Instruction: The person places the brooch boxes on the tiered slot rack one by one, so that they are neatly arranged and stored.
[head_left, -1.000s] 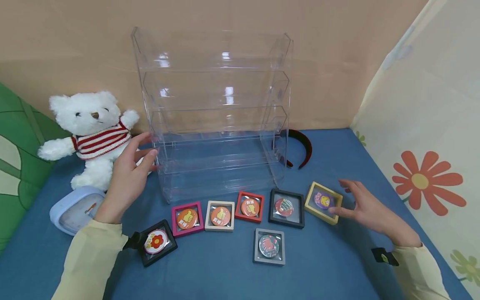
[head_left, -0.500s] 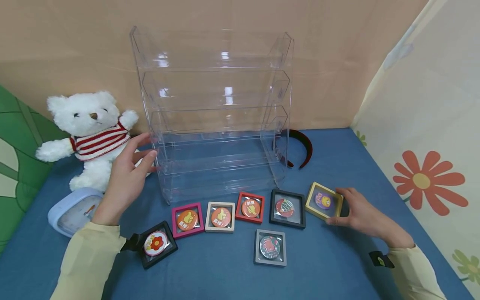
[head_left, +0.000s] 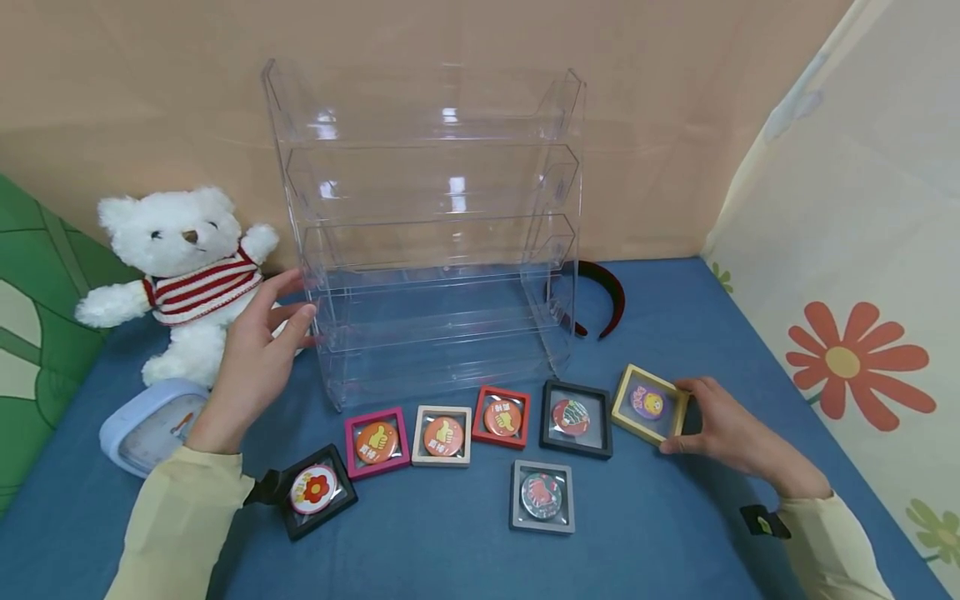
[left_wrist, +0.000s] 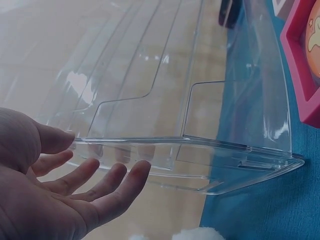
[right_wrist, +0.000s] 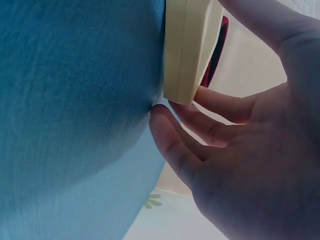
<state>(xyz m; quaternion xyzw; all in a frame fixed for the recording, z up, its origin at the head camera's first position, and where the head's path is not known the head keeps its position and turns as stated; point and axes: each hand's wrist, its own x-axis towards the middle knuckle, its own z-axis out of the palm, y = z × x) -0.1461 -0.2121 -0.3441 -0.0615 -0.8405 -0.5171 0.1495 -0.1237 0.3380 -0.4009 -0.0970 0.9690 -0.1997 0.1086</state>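
A clear acrylic display rack (head_left: pixel 435 250) with stacked tiers stands at the back of the table. My left hand (head_left: pixel 258 354) rests its fingertips on the rack's left side; in the left wrist view, its loosely extended fingers (left_wrist: pixel 120 192) lie against the side panel, the thumb near its edge. At right, my right hand (head_left: pixel 723 429) holds a yellow-framed display box (head_left: pixel 626 408) with a purple badge between thumb and fingers. That box lies on the cloth, and the right wrist view shows its edge (right_wrist: pixel 182 55) close up. Beside it sits a black-framed box (head_left: pixel 592 437) with a red-and-green badge.
Pink (head_left: pixel 356 462), cream (head_left: pixel 431 457), red (head_left: pixel 491 433) and grey (head_left: pixel 542 523) framed badge boxes lie before the rack. Another black box (head_left: pixel 330 512) sits near my left sleeve. A white teddy bear (head_left: pixel 191 250), light-blue clock-like object (head_left: pixel 142 433) and dark headband (head_left: pixel 611 292) stand around.
My right hand has closed in on the yellow-framed box, its fingers and thumb coming to the box's right edge. The left hand stays at the rack's side.
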